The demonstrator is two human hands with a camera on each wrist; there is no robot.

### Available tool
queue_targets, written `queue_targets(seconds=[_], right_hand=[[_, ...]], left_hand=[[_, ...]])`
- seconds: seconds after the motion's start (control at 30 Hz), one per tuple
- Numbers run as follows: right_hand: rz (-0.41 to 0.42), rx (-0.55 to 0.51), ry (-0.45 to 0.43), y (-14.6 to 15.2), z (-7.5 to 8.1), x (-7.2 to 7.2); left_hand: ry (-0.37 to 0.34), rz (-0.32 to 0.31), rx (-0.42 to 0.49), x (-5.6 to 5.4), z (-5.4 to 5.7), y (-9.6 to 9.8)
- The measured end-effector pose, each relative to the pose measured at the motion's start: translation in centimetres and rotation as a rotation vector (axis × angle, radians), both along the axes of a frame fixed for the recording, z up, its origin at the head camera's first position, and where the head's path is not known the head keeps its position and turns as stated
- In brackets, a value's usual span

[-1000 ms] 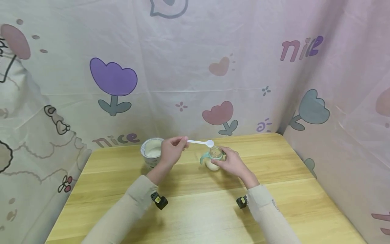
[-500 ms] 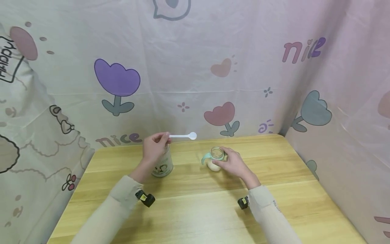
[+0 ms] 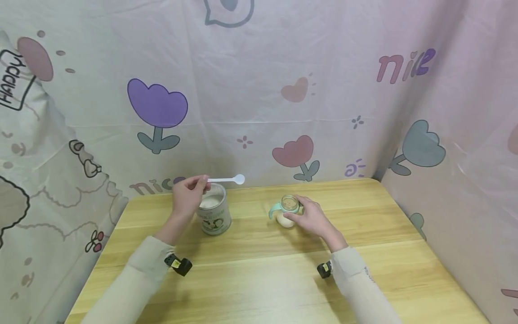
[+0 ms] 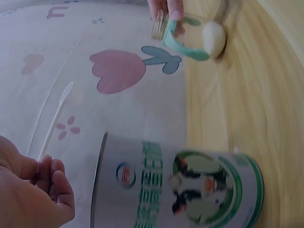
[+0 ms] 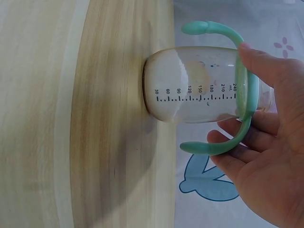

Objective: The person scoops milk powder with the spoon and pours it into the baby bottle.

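My left hand (image 3: 188, 198) pinches the end of a white measuring scoop (image 3: 226, 180) by its long handle, above the rim of an open milk powder can (image 3: 214, 216). Pale powder shows inside the can, and a cow picture (image 4: 204, 183) is on its side. My right hand (image 3: 311, 218) grips the neck of a clear baby bottle (image 5: 190, 85) with a mint green two-handled ring (image 5: 248, 85). The bottle stands upright on the table with its mouth uncovered. White powder (image 5: 164, 80) lies at its bottom, beside the printed millilitre scale.
A wooden table (image 3: 259, 274) carries the can on the left and the bottle to its right. A patterned cloth (image 3: 234, 90) hangs behind the table and along both sides.
My left hand has moved left with the scoop, from beside the bottle's mouth to over the can. The right hand stays on the bottle. The head view has shifted slightly.
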State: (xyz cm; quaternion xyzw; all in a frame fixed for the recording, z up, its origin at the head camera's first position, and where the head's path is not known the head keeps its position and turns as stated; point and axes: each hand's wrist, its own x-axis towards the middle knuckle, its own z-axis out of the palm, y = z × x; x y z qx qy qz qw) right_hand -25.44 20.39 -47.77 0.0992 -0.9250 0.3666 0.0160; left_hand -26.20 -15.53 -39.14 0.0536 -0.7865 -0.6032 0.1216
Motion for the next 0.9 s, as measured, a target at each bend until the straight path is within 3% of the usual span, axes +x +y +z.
queue_targets(seconds=[0.4, 0.9], right_hand=[[-0.004, 0.002, -0.006, -0.1, -0.2, 0.0], [0.004, 0.000, 0.012, 0.1, -0.7, -0.3]], left_hand=[[-0.010, 0.080, -0.034, 0.5, -0.1, -3.0], [0.013, 0.107, -0.042, 0.8, -0.9, -4.7]])
